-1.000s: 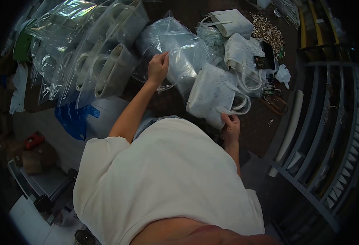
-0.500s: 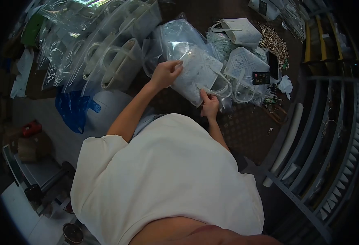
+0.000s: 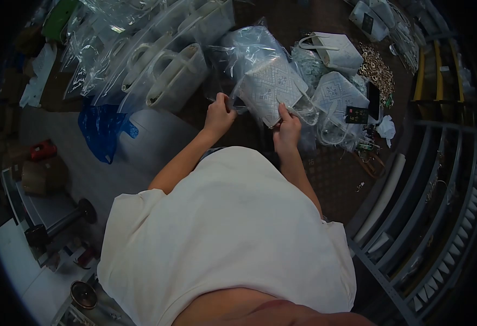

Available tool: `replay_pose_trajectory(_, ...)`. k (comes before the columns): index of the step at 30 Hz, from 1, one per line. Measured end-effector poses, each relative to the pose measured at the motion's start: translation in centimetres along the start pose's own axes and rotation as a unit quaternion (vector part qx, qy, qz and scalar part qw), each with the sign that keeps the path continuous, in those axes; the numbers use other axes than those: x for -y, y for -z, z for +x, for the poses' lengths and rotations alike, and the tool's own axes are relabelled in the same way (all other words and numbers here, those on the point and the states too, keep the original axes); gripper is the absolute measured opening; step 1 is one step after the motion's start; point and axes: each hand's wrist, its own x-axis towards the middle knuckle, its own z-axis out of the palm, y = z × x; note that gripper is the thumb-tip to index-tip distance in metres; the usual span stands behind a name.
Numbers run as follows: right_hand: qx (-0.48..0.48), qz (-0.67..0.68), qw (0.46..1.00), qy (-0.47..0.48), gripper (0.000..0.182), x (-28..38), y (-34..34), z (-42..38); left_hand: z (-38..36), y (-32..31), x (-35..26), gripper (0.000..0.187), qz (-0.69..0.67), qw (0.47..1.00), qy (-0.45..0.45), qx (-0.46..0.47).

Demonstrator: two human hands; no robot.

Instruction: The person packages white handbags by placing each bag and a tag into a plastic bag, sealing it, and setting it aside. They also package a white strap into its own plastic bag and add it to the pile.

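A white patterned handbag [image 3: 270, 81] lies on the dark table in front of me, its handles pointing right. Clear plastic bags [image 3: 249, 42] spread behind it and along its left side. My right hand [image 3: 288, 130] grips the handbag's near corner, thumb on top. Left of the handbag, my left hand [image 3: 220, 116] is closed in a pinch at the edge of clear plastic; its fingertips are partly hidden. Another white handbag [image 3: 339, 98] lies to the right, with a black card [image 3: 357, 114] on it. Beyond that stands a further white handbag [image 3: 336, 51].
Several plastic-wrapped handbags [image 3: 178, 76] stand at the left. A blue plastic bag [image 3: 98, 133] hangs below them. Small gold metal parts [image 3: 377, 70] are heaped at the right, near a phone [image 3: 374, 100] and crumpled white paper [image 3: 386, 129]. A grey rack [image 3: 412, 217] stands at the right.
My left hand has left the top of the handbag and come down and left to the plastic's edge. My right hand keeps its grip on the corner. The camera view has shifted slightly.
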Motion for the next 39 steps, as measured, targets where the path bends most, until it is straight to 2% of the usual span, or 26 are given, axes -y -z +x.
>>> replay_pose_trajectory(1,0.001,-0.042,0.999,0.005,0.016,-0.5,0.2,-0.1,0.1,0.1,-0.2,0.025,0.0,1.0,0.0,0.0)
replay_pose_trajectory(3,-0.001,-0.083,0.996,0.009,0.018,-1.5,1.1,0.0,0.3,0.2,-0.6,0.023,-0.061,0.991,-0.071,-0.096)
replay_pose_trajectory(5,0.032,-0.22,0.973,-0.061,0.022,-2.7,2.0,0.2,1.3,0.4,-0.9,0.025,-0.031,0.987,-0.108,-0.114)
replay_pose_trajectory(6,0.031,-0.219,0.973,-0.061,0.022,-2.7,1.5,0.0,1.7,0.6,-1.2,0.027,-0.002,0.98,-0.145,-0.134)
replay_pose_trajectory(7,0.085,-0.161,0.972,-0.145,0.021,-2.9,0.9,-0.3,2.0,0.7,-1.4,0.027,-0.002,0.98,-0.147,-0.132)
replay_pose_trajectory(8,0.136,-0.1,0.959,-0.227,0.021,-3.1,0.4,-0.6,2.2,1.0,-1.7,0.027,0.076,0.951,-0.279,-0.109)
replay_pose_trajectory(9,0.133,-0.098,0.961,-0.224,0.021,-3.6,0.1,-0.5,2.4,1.1,-1.8,0.027,0.15,0.898,-0.406,-0.085)
replay_pose_trajectory(11,0.278,-0.031,0.93,-0.239,0.03,-4.5,-0.3,0.0,2.0,2.0,-0.9,0.026,0.186,0.881,-0.429,-0.079)
replay_pose_trajectory(12,0.278,-0.029,0.93,-0.239,0.03,-3.9,-0.4,-0.7,1.9,2.7,0.0,0.026,0.225,0.862,-0.448,-0.074)
replay_pose_trajectory(14,0.381,-0.227,0.84,-0.314,0.033,-0.9,-1.7,-3.5,1.9,3.5,3.1,0.026,0.241,0.878,-0.4,-0.104)
replay_pose_trajectory(15,0.447,-0.36,0.761,-0.303,0.029,1.6,-2.9,-4.2,1.8,3.5,4.7,0.026,0.255,0.891,-0.349,-0.136)
replay_pose_trajectory(16,0.446,-0.359,0.761,-0.305,0.029,2.2,-2.5,-3.5,1.5,3.4,5.9,0.026,0.255,0.892,-0.348,-0.135)
replay_pose_trajectory(18,0.426,-0.409,0.806,-0.041,0.026,3.5,-2.1,-1.3,0.8,2.6,7.7,0.027,0.092,0.964,-0.2,-0.148)
replay_pose_trajectory(19,0.349,-0.519,0.771,0.115,0.029,4.4,-2.4,0.2,0.4,2.2,7.8,0.027,0.089,0.965,-0.199,-0.149)
replay_pose_trajectory(20,0.258,-0.607,0.703,0.268,0.032,5.1,-2.9,1.7,0.0,1.7,7.9,0.028,0.048,0.978,-0.131,-0.153)
replay_pose_trajectory(21,0.259,-0.609,0.7,0.269,0.032,5.1,-2.7,3.5,-0.1,1.3,8.0,0.03,0.006,0.985,-0.064,-0.157)
replay_pose_trajectory(23,0.216,-0.623,0.641,0.392,0.035,3.6,-1.7,6.7,0.2,0.7,8.4,0.03,-0.007,0.982,-0.015,-0.187)
replay_pose_trajectory(25,0.243,-0.613,0.638,0.399,0.033,2.5,-2.3,7.1,0.6,0.3,9.6,0.03,-0.019,0.975,0.038,-0.22)
replay_pose_trajectory(27,0.271,-0.603,0.635,0.4,0.031,1.8,-2.7,7.9,1.1,0.4,11.1,0.025,-0.031,0.985,0.122,-0.122)
replay_pose_trajectory(28,0.232,-0.63,0.62,0.406,0.029,1.6,-2.9,8.6,1.0,0.3,11.5,0.025,-0.031,0.983,0.128,-0.125)
replay_pose_trajectory(29,0.192,-0.656,0.604,0.41,0.026,1.3,-2.9,9.1,0.8,0.2,12.0,0.021,-0.048,0.984,0.102,-0.138)
replay_pose_trajectory(31,0.217,-0.676,0.581,0.399,0.023,0.9,-1.3,8.6,-0.4,0.7,12.5,0.018,-0.06,0.983,0.079,-0.152)
replay_pose_trajectory(33,0.259,-0.703,0.549,0.372,0.019,0.9,0.9,7.2,-3.2,2.0,12.6,0.014,0.052,0.992,-0.064,-0.1)
replay_pose_trajectory(34,0.282,-0.713,0.54,0.348,0.018,1.0,2.6,5.8,-5.2,2.9,12.4,0.012,0.066,0.994,-0.084,-0.038)
replay_pose_trajectory(37,0.311,-0.677,0.578,0.334,0.019,0.2,7.1,2.6,-8.8,4.4,13.1,0.01,0.092,0.99,-0.088,0.062)
replay_pose_trajectory(39,0.32,-0.606,0.655,0.318,0.018,-0.1,8.2,1.1,-9.0,5.1,13.2,0.009,0.108,0.986,-0.077,0.105)
